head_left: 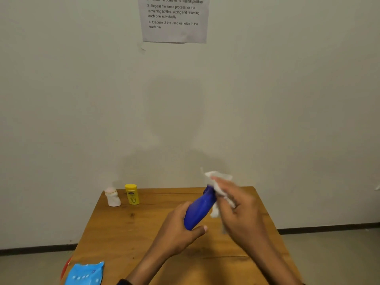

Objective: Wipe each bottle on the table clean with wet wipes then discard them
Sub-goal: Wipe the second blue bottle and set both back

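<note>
A blue bottle [199, 208], smooth, opaque and tapering toward its neck, is held tilted above the wooden table [144, 233]. Its lower body is grasped by the left hand [178, 229], thumb curled beneath. A crumpled white wet wipe [219, 177] is pinched in the right hand [236, 204] and pressed against the bottle's neck; the hand is blurred. Well left of and beyond the left hand, a yellow bottle [132, 193] and a pale pink bottle [112, 196] are seen upright, side by side. A light-blue wipes packet [85, 273] lies nearer, left of the left forearm.
</note>
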`<state>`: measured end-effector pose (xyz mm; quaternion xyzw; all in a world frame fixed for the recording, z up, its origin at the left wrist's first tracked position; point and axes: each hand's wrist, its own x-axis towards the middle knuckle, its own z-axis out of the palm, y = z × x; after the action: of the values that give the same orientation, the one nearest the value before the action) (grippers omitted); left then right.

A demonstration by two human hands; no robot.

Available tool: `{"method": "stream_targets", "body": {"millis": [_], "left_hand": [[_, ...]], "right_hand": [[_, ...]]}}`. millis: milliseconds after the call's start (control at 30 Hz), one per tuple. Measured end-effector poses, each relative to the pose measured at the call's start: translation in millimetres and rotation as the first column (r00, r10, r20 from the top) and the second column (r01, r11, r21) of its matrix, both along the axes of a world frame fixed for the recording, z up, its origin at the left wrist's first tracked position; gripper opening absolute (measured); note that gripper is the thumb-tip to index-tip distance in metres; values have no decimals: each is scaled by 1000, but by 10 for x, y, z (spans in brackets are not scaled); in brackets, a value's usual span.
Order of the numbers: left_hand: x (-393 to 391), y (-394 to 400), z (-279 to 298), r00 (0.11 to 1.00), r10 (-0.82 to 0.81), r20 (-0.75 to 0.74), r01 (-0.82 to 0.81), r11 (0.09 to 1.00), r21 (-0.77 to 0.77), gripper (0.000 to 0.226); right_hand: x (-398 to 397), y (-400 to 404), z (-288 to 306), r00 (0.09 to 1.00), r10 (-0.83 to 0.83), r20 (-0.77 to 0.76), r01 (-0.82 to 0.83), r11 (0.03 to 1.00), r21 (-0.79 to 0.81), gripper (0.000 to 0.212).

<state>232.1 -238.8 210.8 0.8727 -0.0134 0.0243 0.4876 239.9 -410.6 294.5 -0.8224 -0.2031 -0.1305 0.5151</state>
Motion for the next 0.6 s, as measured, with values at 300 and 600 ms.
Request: {"method": "stream_targets", "body": {"millis": [300, 600], "left_hand": [[-66, 37, 77, 991, -47, -126, 20, 978, -208, 68], [-226, 45, 280, 877, -403, -262, -15, 521, -853, 69]], "right_hand": [[-180, 110, -274, 910, 148, 389, 16, 921, -388, 40], [185, -399, 216, 927, 27, -374, 273, 636, 722, 30]]}}
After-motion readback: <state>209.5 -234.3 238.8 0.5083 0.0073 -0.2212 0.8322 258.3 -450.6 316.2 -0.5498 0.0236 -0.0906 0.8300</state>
